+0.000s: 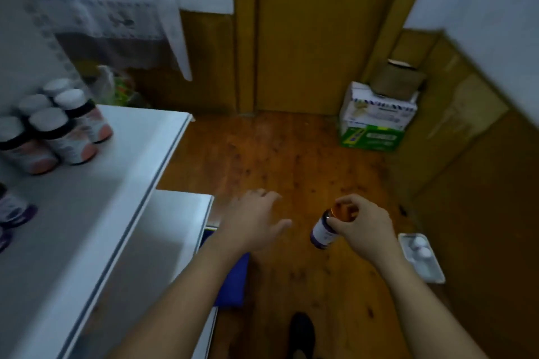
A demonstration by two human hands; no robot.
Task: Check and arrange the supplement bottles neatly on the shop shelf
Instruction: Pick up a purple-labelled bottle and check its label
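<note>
Wood floor (291, 160) glossy, speckled; shelf (96, 198) smooth white; box (376, 119) printed cardboard; bottle (325, 232) paper-labelled.

One amber-capped bottle (322, 233) is in the grip, held at its top by the right hand (361, 227). There are two hands in all; the left hand (253, 218), just left of the grip, holds nothing.

Far up and left of the grip, five white-capped bottles (48, 119) stand clustered on the upper shelf (122, 183). Nearer on that board, two purple-labelled bottles (14, 208) are half cut off at the edge of sight. There are two shelf boards, the lower shelf (175, 213) directly left of the grip.

Just right of the grip and lower, one tray (428, 271) holds two white caps (420, 242). Beyond the grip, two boxes are stacked: a brown box (396, 81) on a white-and-green box (376, 119).
</note>
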